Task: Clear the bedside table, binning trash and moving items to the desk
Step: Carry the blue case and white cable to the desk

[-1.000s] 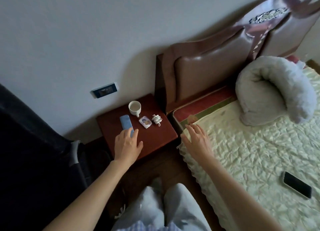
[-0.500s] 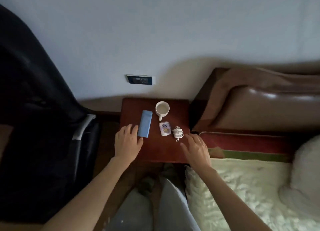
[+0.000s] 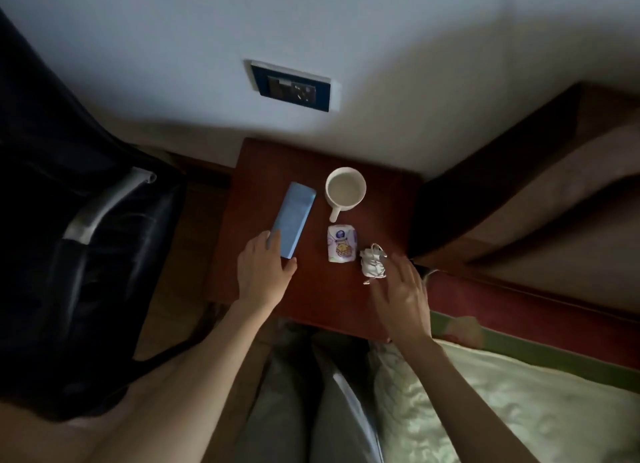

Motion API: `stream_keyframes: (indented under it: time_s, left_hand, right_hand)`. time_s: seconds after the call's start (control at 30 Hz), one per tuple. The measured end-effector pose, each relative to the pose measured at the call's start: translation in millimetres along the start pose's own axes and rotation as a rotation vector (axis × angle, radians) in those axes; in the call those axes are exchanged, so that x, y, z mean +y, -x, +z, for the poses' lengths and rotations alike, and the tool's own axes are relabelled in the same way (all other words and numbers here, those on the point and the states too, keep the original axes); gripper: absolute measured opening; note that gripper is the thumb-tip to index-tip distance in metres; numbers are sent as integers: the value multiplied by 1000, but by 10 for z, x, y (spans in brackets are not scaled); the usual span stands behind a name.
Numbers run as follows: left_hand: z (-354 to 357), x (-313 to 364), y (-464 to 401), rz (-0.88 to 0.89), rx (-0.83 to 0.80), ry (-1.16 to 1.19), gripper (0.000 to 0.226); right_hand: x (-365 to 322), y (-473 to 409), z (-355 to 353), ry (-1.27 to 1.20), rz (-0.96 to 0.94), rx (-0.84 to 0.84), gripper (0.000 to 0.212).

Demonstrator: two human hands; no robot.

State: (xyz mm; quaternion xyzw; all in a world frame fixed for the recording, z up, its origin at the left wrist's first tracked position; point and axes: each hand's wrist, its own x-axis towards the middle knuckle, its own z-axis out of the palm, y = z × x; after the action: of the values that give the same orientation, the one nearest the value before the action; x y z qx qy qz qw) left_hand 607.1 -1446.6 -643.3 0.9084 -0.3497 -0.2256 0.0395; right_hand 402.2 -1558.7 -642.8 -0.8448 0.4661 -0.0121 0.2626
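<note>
A: Table (image 3: 311,299), dark red wood, tucked between a black chair (image 3: 86,254) and the bed's headboard (image 3: 519,202), against the wall below a socket (image 3: 292,90).
B: On top?
A: Blue flat case (image 3: 292,220) lying at the left, slightly tilted. White mug (image 3: 345,188) just beside its far end, handle toward the viewer. Small printed packet (image 3: 341,243) in front of the mug. Crumpled white wad (image 3: 372,263) just right of the packet.
B: Left hand (image 3: 265,272)?
A: Grasping the near end of the blue case, fingers along its left edge, thumb at its near corner.
B: Right hand (image 3: 403,296)?
A: Released, fingers spread and blurred, hovering just beside the white wad; contact impossible to tell.
B: Elsewhere?
A: Pale quilted bedspread (image 3: 519,410) at lower right, grey trouser legs (image 3: 311,393) below the table.
</note>
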Motion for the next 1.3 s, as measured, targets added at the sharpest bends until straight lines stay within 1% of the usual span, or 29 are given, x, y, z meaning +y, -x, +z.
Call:
stream_keyframes:
  time_s: [0.1, 0.23, 0.3, 0.47, 0.7, 0.9, 1.13, 1.3]
  left_hand:
    - [251, -45, -255, -40, 5, 32, 70]
    - [518, -65, -505, -71, 20, 58, 80]
    - [570, -42, -561, -94, 53, 65, 83]
    - [624, -15, -604, -120, 126, 98, 78]
    - [542, -46, -429, -108, 104, 109, 75]
    - [457, -54, -175, -63, 116, 164, 74]
    - [428, -50, 29, -127, 138, 253, 74]
    - [389, -112, 184, -179, 161, 326, 72]
  right_hand:
    - [86, -116, 252, -22, -3, 84, 47]
    - [150, -165, 515, -85, 41, 136, 49]
    - [168, -163, 589, -112, 74, 149, 50]
    - [187, -141, 685, -139, 107, 155, 53]
    - [221, -184, 700, -133, 183, 131, 58]
    - [229, -277, 692, -135, 193, 99, 57]
    - [296, -332, 732, -173, 250, 79, 53]
    - [329, -357, 696, -214, 223, 82, 47]
